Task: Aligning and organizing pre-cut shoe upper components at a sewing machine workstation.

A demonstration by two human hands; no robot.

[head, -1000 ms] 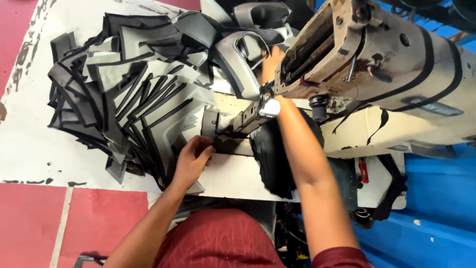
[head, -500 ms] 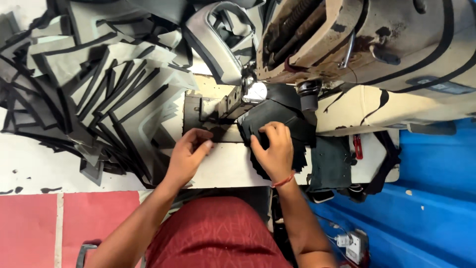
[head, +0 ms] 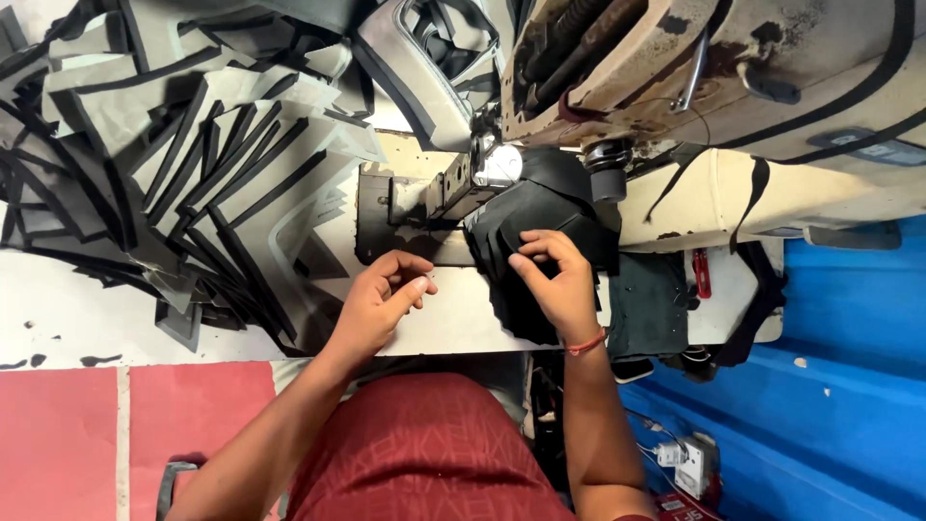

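Black fabric pieces (head: 540,227) lie stacked on the white table (head: 87,314), under the right hand (head: 559,280), whose fingers curl onto the stack's near edge, pinching its top layer. At nine o'clock from it, the left hand (head: 381,299) hovers apart, thumb and fingertips pressed together, apparently on nothing. Beyond, at twelve o'clock, stands the sewing machine (head: 675,77); at ten o'clock sprawls a heap of grey cut pieces (head: 193,164).

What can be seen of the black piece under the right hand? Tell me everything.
The black piece is dark, matte, and looks like leather or stiff fabric, built of several overlapping panels. It lies bunched on the pale table beneath the sewing machine, its lower edge hanging over the table's front. The right hand rests on it, fingers curled; the left hand is apart from it.
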